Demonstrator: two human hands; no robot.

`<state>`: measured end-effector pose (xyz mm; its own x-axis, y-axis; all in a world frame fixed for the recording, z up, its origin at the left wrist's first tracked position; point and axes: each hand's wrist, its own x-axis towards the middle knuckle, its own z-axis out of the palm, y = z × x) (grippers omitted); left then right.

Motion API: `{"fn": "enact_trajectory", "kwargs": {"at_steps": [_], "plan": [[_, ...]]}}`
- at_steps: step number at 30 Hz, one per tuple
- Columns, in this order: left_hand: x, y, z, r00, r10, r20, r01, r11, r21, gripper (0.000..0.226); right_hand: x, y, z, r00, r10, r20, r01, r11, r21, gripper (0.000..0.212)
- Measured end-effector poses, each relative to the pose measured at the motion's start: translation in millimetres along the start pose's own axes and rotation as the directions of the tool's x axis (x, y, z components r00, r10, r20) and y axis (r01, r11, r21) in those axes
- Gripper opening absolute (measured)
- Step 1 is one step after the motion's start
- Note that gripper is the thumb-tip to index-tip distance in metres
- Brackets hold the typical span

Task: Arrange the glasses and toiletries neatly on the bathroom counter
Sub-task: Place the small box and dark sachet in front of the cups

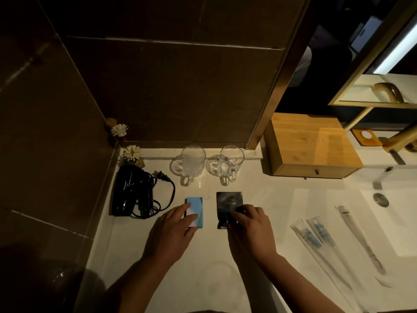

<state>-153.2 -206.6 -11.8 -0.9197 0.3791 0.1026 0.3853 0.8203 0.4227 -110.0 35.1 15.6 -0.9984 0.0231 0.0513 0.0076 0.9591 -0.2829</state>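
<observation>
Two clear glass mugs stand side by side on glass coasters near the back wall, the left mug (193, 162) and the right mug (230, 162), handles toward me. In front of them lie a small blue box (196, 205) and a black sachet (228, 203) on the white counter (203, 263). My left hand (173, 231) rests its fingers flat on the blue box. My right hand (250, 227) has its fingertips pressed on the near end of the black sachet. Three wrapped toiletries (316, 240) lie diagonally to the right, beside the sink.
A black hair dryer (129, 193) with coiled cord and plug lies at the left by the wall. A small flower decoration (132, 153) stands in the back corner. A wooden drawer box (311, 145) sits at back right. The sink basin (397, 222) and faucet are at far right.
</observation>
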Motion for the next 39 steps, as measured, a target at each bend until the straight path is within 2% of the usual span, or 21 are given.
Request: {"fn": "enact_trajectory", "kwargs": {"at_steps": [9, 26, 33, 39], "plan": [[19, -3, 3, 0.999, -0.044, -0.014, 0.043, 0.996, -0.076, 0.031, 19, -9, 2, 0.999, 0.041, 0.007, -0.040, 0.999, -0.016, 0.035], [31, -2, 10, 0.997, -0.055, -0.061, 0.053, 0.998, -0.036, 0.029, 34, -2, 2, 0.993, 0.109, 0.048, -0.111, 0.993, 0.030, 0.040], [30, -3, 9, 0.997, -0.059, -0.046, 0.058, 0.998, -0.037, 0.035, 34, -3, 1, 0.990, 0.132, 0.057, -0.136, 0.988, 0.075, 0.040], [25, 0, 6, 0.989, -0.141, -0.048, 0.135, 0.986, -0.102, 0.051, 31, -1, -2, 0.987, 0.159, 0.005, -0.156, 0.962, 0.225, 0.040]]}}
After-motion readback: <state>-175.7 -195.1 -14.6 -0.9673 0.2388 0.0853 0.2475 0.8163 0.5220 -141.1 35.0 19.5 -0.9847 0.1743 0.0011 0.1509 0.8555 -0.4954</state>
